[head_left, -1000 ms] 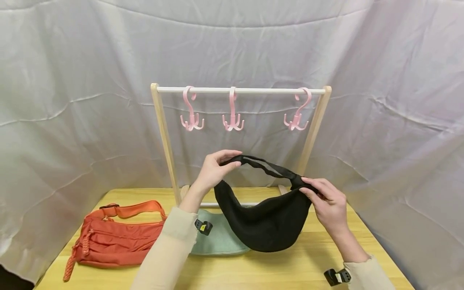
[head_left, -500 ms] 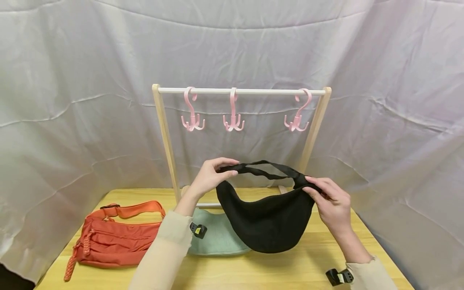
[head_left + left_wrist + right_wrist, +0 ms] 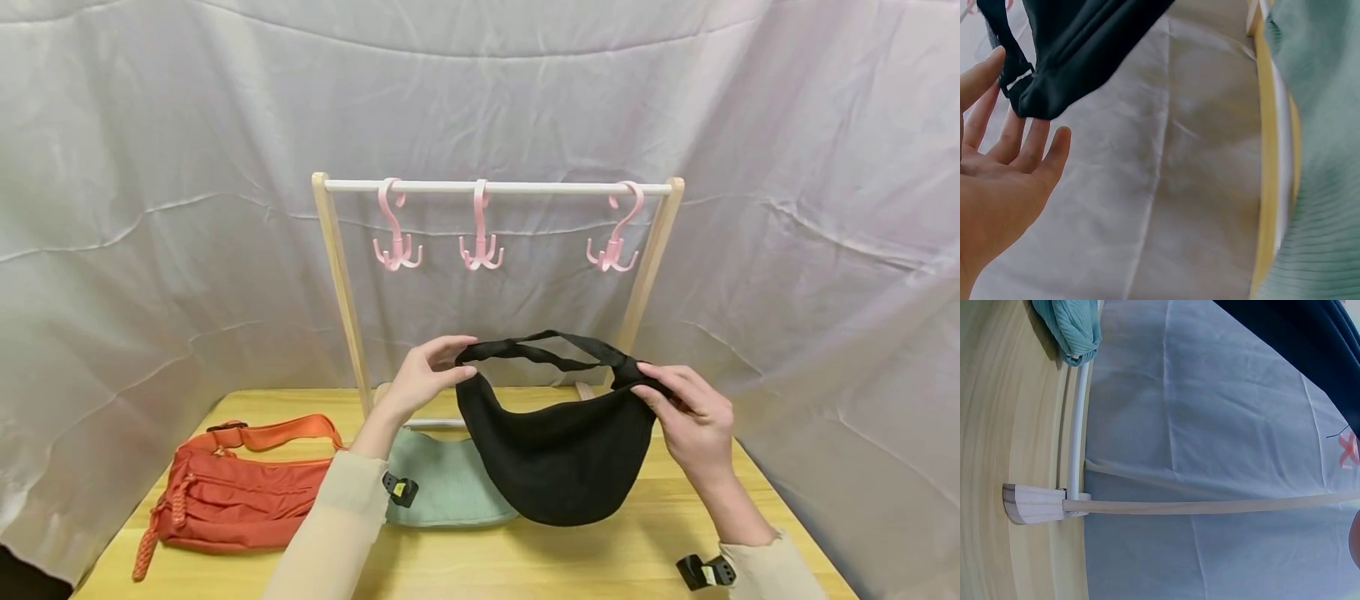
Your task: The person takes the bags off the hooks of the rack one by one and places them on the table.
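A black shoulder bag (image 3: 562,458) hangs in the air over the table, its body sagging below a twisted strap (image 3: 532,354). My right hand (image 3: 693,412) pinches the bag's right end, where the strap meets the body, between thumb and fingers. At the bag's left end is my left hand (image 3: 420,383), thumb and fingers apart around the strap's end. The left wrist view shows those fingers (image 3: 1032,144) fairly straight, their tips behind the corner near a small buckle (image 3: 1019,80). Only a sliver of my right hand appears in the right wrist view.
A wooden rack (image 3: 341,292) with a white rail (image 3: 540,188) stands behind the bag. Three pink hooks (image 3: 478,242) hang from the rail. A green bag (image 3: 442,483) lies partly behind the black one; an orange bag (image 3: 240,492) lies at the table's left.
My left hand has moved down and left, and its thumb and fingers have spread apart at the strap. The right hand has shifted slightly right with the black bag.
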### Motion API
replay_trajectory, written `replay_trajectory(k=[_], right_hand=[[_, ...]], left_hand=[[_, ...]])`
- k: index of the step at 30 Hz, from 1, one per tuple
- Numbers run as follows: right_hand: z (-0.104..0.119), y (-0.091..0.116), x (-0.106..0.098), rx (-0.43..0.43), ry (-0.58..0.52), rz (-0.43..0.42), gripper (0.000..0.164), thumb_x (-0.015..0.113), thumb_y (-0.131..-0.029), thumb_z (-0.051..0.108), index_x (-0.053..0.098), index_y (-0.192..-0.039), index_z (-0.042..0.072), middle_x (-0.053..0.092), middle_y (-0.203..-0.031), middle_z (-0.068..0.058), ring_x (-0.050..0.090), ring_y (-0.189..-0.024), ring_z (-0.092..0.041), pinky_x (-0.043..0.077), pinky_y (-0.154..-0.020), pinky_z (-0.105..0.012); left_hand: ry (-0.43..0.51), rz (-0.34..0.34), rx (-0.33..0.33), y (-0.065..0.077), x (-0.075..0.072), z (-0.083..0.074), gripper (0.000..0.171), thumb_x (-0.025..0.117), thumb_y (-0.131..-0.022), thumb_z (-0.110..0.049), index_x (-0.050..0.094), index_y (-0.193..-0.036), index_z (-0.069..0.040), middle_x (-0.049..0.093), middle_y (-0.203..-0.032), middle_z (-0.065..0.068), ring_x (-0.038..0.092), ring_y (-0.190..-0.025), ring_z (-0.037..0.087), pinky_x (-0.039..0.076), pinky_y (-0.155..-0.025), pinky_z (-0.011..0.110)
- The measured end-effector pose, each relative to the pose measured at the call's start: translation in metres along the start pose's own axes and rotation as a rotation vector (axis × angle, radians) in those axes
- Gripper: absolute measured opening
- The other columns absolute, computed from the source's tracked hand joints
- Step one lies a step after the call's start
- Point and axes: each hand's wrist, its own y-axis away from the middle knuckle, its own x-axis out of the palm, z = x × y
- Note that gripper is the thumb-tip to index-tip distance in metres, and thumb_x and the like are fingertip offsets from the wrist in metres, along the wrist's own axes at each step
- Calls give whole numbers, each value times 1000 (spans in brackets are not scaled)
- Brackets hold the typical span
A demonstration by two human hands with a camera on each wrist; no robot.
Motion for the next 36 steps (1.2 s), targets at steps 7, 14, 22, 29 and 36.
replay_trajectory(k=[7, 14, 22, 29, 36], right_hand=[[-1, -1, 0, -7, 33, -20, 27, 83, -86, 0, 72, -97, -22, 75, -93, -19, 56, -72, -8, 42, -64, -11], [-2, -1, 0, -1, 50, -40, 28, 83, -86, 2, 72, -97, -22, 76, -94, -17, 54, -70, -7, 40, -63, -11], [-8, 6, -4, 28, 78, -53, 24, 82, -85, -3, 73, -98, -21, 76, -93, -15, 52, -68, -6, 39, -62, -11], [-9, 13, -9, 66, 129, -46, 22, 81, -86, -5, 74, -100, -19, 75, -91, -13, 48, -64, -5, 38, -60, -11], [-6, 20, -16, 109, 180, -37, 20, 79, -83, -13, 74, -102, -17, 74, -90, -13, 44, -61, -5, 34, -57, -13]], left_hand=[[76, -10, 5, 4, -2, 15, 55, 78, -92, -4, 59, -143, -7, 63, -143, 12, 58, -134, 31, 46, -113, 48], [110, -20, -45, 7, 2, 25, 53, 76, -93, 1, 57, -142, -9, 61, -144, 16, 63, -125, 37, 56, -100, 42], [113, -77, -5, 14, 5, 30, 45, 77, -93, -2, 61, -136, -6, 64, -137, 18, 65, -121, 36, 56, -97, 33], [107, -130, 30, 18, 5, 27, 41, 78, -92, -3, 66, -131, -4, 68, -128, 17, 66, -116, 30, 55, -96, 30], [115, -135, 23, 26, 7, 26, 37, 79, -92, -5, 69, -129, -5, 72, -121, 15, 69, -109, 23, 56, -89, 26]])
